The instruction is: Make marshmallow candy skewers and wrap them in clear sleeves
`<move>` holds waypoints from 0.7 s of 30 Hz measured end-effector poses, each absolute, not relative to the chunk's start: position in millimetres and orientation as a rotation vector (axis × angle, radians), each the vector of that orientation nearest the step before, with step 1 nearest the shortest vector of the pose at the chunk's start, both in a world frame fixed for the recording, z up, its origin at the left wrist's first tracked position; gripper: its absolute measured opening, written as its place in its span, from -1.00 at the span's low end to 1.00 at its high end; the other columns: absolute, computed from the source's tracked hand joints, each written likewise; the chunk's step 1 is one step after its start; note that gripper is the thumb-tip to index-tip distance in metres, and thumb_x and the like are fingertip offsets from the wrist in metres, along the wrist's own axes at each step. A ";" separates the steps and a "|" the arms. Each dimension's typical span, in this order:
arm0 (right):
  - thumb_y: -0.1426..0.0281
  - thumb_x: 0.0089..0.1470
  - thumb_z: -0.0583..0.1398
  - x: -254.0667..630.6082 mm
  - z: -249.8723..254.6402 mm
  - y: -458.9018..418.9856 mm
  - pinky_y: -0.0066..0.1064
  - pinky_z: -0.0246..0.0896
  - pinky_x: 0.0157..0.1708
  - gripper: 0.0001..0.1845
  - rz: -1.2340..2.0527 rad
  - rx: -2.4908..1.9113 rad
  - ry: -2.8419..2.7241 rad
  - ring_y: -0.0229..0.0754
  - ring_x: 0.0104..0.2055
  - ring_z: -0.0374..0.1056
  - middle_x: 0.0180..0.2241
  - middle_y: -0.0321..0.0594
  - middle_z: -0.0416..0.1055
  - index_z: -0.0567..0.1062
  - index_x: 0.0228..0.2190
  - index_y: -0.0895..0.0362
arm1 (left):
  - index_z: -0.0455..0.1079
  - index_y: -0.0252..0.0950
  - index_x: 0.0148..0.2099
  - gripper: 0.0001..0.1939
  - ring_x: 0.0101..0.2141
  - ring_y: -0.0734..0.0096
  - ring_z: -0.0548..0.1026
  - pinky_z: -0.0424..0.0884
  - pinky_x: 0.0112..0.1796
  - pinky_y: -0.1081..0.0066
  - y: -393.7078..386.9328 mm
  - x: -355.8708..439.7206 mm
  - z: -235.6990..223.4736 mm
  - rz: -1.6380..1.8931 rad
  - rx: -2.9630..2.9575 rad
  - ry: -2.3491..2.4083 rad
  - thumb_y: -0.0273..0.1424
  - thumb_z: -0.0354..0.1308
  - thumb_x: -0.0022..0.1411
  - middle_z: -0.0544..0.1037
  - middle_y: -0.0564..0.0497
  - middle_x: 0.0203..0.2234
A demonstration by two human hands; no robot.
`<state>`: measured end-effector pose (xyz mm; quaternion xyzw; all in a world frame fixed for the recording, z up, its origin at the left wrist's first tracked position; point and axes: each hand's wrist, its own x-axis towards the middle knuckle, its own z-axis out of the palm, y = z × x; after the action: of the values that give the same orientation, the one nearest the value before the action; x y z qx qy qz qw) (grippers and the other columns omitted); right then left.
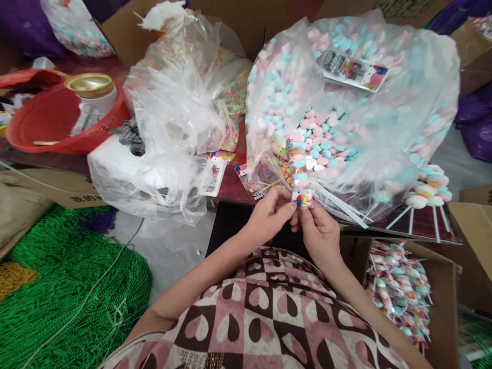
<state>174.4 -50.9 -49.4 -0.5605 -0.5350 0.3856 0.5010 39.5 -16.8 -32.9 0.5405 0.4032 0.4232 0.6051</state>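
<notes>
My left hand [272, 209] and my right hand [320, 229] meet at the table's front edge, fingers closed on the near end of a narrow printed candy wrapper [299, 163]. Pink, white and blue candies show through its clear part, which points away from me. Just beyond it lies a big open plastic bag [400, 123] of pastel marshmallow candies [321, 141]. White sticks [342, 205] rest on the bag's front, right of my hands. On the left, a small clear bag [265, 166] holds ring-shaped candies [283, 166].
Candy skewers [426, 192] lie at the table's right end, above a cardboard box [442, 302] of wrapped candies [400, 292]. Flat wrappers [353, 70] rest on the large bag. A red basket [34, 138] and a white plastic bag [165, 113] stand left; green strings [77, 282] cover the floor.
</notes>
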 end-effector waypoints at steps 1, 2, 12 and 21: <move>0.24 0.23 0.13 174.7 -49.0 -51.5 -0.46 0.26 -0.56 -0.78 0.929 -1.355 -1.297 -0.31 -0.60 0.26 -0.58 -0.37 0.34 0.46 -0.37 0.08 | 0.30 -0.26 -0.11 -0.78 -0.35 0.46 0.48 0.39 -0.27 0.42 -15.5 39.1 -33.4 1.017 1.122 0.885 -0.23 0.07 0.29 0.51 0.05 -0.38; 0.23 0.23 0.13 174.8 -49.4 -52.2 -0.46 0.27 -0.56 -0.79 0.924 -1.358 -1.307 -0.31 -0.60 0.27 -0.57 -0.37 0.35 0.48 -0.32 0.08 | 0.32 -0.26 -0.06 -0.71 -0.30 0.44 0.49 0.40 -0.24 0.41 -14.0 38.9 -33.7 1.042 1.025 0.840 -0.17 0.08 0.29 0.52 0.02 -0.31; 0.26 0.22 0.13 169.5 -55.7 -56.3 -0.44 0.33 -0.56 -0.71 0.875 -1.365 -1.420 -0.31 -0.63 0.28 -0.58 -0.36 0.38 0.55 -0.12 0.08 | 0.49 -0.33 -0.20 -0.52 -0.64 0.56 0.26 0.25 -0.64 0.49 -9.2 49.3 -29.4 0.860 0.836 0.710 0.02 0.20 0.14 0.35 0.10 -0.61; 0.14 0.20 0.17 164.7 -54.6 -57.3 -0.44 0.35 -0.59 -0.67 1.064 -1.353 -1.294 -0.29 -0.65 0.34 -0.60 -0.34 0.42 0.62 -0.28 0.09 | 0.40 -0.30 -0.21 -0.58 -0.69 0.55 0.28 0.22 -0.63 0.50 -15.3 45.1 -39.5 0.762 1.007 0.776 -0.01 0.05 0.26 0.28 0.17 -0.70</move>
<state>164.7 -57.3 -54.6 -0.5530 -0.5290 0.4352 0.4744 45.1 -15.3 -39.5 0.4584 0.3536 0.3472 0.7378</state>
